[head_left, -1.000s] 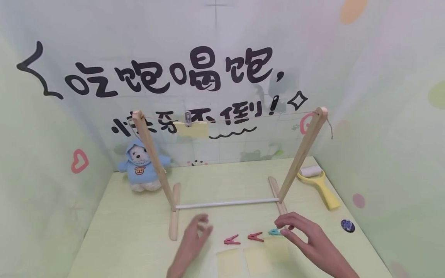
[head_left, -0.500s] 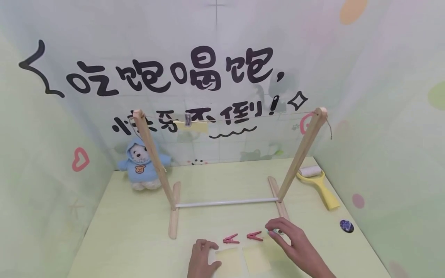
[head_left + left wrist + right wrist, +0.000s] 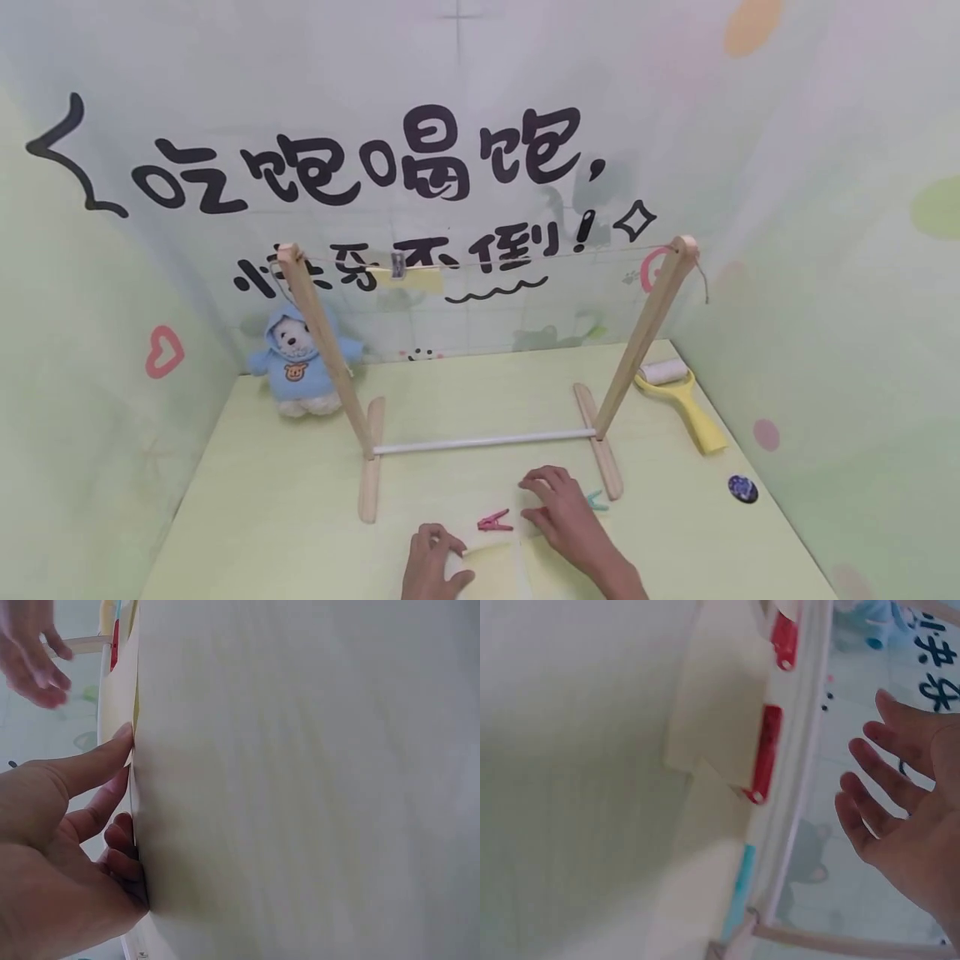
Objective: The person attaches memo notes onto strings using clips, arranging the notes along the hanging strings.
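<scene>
My left hand [image 3: 435, 562] rests at the left edge of a pale yellow paper note [image 3: 495, 571], thumb and index finger apart. In the left wrist view, its thumb tip meets the paper's edge at the tabletop. My right hand [image 3: 566, 521] hovers over a second yellow note [image 3: 551, 571], fingers loosely bent with nothing between them. A red clothespin [image 3: 495, 521] lies between the hands. Another red clothespin [image 3: 766, 754] shows in the right wrist view but is hidden by the right hand in the head view. A teal clothespin [image 3: 597, 501] lies right of that hand.
Behind the hands stands a wooden frame [image 3: 641, 342] with a white crossbar [image 3: 480, 442] and a string. A clip [image 3: 398, 266] holds a yellow note [image 3: 420, 278] on the string. Around it are a plush toy [image 3: 298, 371], yellow lint roller [image 3: 701, 421] and dark oval object [image 3: 743, 489].
My left hand has come down and nearer to the first note's left edge. My right hand has moved left, from the teal clothespin to over the second red one, uncovering part of the teal one.
</scene>
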The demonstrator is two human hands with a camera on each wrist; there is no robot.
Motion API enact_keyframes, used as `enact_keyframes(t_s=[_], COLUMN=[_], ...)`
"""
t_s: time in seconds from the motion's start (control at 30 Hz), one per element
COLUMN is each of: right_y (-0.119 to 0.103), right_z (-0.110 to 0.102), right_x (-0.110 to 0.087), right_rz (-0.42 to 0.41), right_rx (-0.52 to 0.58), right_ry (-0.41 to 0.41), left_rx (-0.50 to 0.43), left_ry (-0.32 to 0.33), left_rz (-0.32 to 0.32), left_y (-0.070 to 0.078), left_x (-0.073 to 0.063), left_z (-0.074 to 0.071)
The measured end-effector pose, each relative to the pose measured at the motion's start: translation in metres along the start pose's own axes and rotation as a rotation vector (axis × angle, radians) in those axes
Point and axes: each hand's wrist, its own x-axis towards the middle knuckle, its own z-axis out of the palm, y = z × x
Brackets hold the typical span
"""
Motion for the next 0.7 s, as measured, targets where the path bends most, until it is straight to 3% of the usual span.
enact_keyframes(t_s=[0.13,0.27,0.47,0.53,0.7], right_y=[-0.003,-0.008,-0.004,0.000,0.000], right_z=[0.028,0.037,0.046,0.049,0.050], right_x=[-0.002,-0.006,-0.012,-0.014,-0.015], right_rz=[0.029,0.076,0.039,0.017,-0.001], right_rx=[-0.059,-0.042,-0.034,-0.033,-0.004], right_ry=[-0.117,-0.178,-0.127,-0.099,-0.062], left_rx=[-0.033,-0.091,-0.167,-0.182,-0.165], left_ry=[-0.005,-0.025,-0.106,-0.098,0.012], left_rz=[0.018,-0.001,-0.105,-0.113,-0.025], left_y=[-0.006,-0.007,-0.003,-0.003,-0.007], left_x=[-0.002,-0.002,0.001,0.000,-0.004], left_z=[0.000,0.000,-0.004,-0.003,0.001])
